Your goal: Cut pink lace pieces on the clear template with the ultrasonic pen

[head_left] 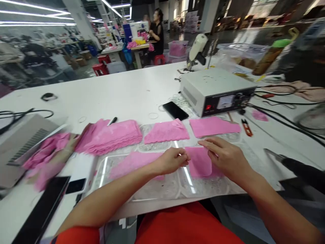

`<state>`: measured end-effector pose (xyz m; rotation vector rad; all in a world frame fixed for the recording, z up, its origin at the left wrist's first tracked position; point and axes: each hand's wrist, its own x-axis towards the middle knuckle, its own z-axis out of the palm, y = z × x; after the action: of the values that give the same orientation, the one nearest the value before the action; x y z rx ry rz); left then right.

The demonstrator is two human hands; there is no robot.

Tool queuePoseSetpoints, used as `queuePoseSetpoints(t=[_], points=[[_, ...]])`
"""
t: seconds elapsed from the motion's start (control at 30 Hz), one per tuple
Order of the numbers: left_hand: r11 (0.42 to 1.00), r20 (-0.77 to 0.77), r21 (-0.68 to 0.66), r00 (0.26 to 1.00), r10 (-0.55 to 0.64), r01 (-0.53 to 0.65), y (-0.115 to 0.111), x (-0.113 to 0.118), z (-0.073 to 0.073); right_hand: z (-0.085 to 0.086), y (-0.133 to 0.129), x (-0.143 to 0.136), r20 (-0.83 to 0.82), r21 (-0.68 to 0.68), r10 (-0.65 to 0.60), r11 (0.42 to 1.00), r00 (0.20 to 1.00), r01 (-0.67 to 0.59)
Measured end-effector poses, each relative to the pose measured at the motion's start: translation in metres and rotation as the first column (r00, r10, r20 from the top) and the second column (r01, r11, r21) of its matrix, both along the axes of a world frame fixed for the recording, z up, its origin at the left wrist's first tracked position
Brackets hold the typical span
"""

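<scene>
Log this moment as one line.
left hand: curled at left edge of pink cloth piece | right hand: over its right side | grip: unclear, both | nearby: pink stack, black phone

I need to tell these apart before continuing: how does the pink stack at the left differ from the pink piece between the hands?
The pink stack is thick, with many layer edges showing; the pink piece looks thin. The stack lies clear of the left hand and right hand; the piece lies between them, partly hidden by the right. Both are pink sheet material.
</scene>
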<state>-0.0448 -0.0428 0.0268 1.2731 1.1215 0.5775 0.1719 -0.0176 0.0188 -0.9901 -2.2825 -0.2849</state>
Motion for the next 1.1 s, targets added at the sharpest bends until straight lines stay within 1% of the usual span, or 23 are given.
queuePoseSetpoints(t=[0.07,0.13,0.17,0.23,0.33,0.4,0.47,0.6,0.67,0.73,0.87,0.93,1.03,1.1], points=[[0.992,0.090,-0.082,0.991,0.099,-0.091,-0.002,-0.014,0.000,0.009,0.001,-0.031,0.010,0.016,0.136,0.990,0.991,-0.137],[0.975,0.177,-0.152,0.966,0.187,-0.160,-0.008,-0.028,-0.001,0.014,-0.001,-0.058,0.023,-0.036,0.253,0.967,0.967,-0.252],[0.967,0.218,-0.183,0.951,0.218,-0.179,-0.012,-0.034,-0.002,0.014,-0.002,-0.069,0.026,-0.079,0.291,0.954,0.956,-0.288],[0.953,0.288,-0.239,0.924,0.250,-0.184,-0.018,-0.041,-0.004,0.012,-0.004,-0.084,0.014,-0.140,0.327,0.936,0.945,-0.322],[0.945,0.350,-0.290,0.902,0.254,-0.154,-0.024,-0.043,-0.008,0.004,-0.006,-0.091,-0.014,-0.165,0.318,0.934,0.948,-0.316],[0.946,0.357,-0.294,0.902,0.243,-0.139,-0.025,-0.040,-0.011,0.000,-0.006,-0.087,-0.027,-0.197,0.311,0.930,0.950,-0.310],[0.949,0.342,-0.283,0.910,0.234,-0.137,-0.024,-0.036,-0.014,-0.002,-0.007,-0.079,-0.059,-0.263,0.316,0.910,0.947,-0.320],[0.954,0.288,-0.265,0.933,0.217,-0.140,-0.019,-0.025,-0.020,0.000,-0.012,-0.063,-0.164,-0.424,0.321,0.831,0.933,-0.361],[0.955,0.259,-0.261,0.943,0.208,-0.139,-0.016,-0.022,-0.020,0.001,-0.013,-0.058,-0.182,-0.456,0.322,0.809,0.929,-0.370],[0.956,0.231,-0.256,0.951,0.206,-0.145,-0.015,-0.022,-0.017,0.002,-0.012,-0.052,-0.181,-0.453,0.294,0.822,0.938,-0.345],[0.956,0.178,-0.231,0.958,0.226,-0.183,-0.015,-0.030,-0.007,0.001,-0.004,-0.030,-0.202,-0.452,0.115,0.870,0.973,-0.197],[0.956,0.162,-0.218,0.958,0.235,-0.197,-0.016,-0.036,-0.002,-0.001,-0.003,-0.016,-0.212,-0.470,0.049,0.871,0.976,-0.146],[0.954,0.170,-0.218,0.954,0.245,-0.206,-0.017,-0.042,0.003,-0.004,-0.011,-0.003,-0.188,-0.514,0.042,0.847,0.981,-0.135],[0.949,0.191,-0.222,0.945,0.266,-0.222,-0.017,-0.042,0.005,-0.008,-0.022,-0.006,-0.141,-0.512,0.071,0.848,0.987,-0.134]])
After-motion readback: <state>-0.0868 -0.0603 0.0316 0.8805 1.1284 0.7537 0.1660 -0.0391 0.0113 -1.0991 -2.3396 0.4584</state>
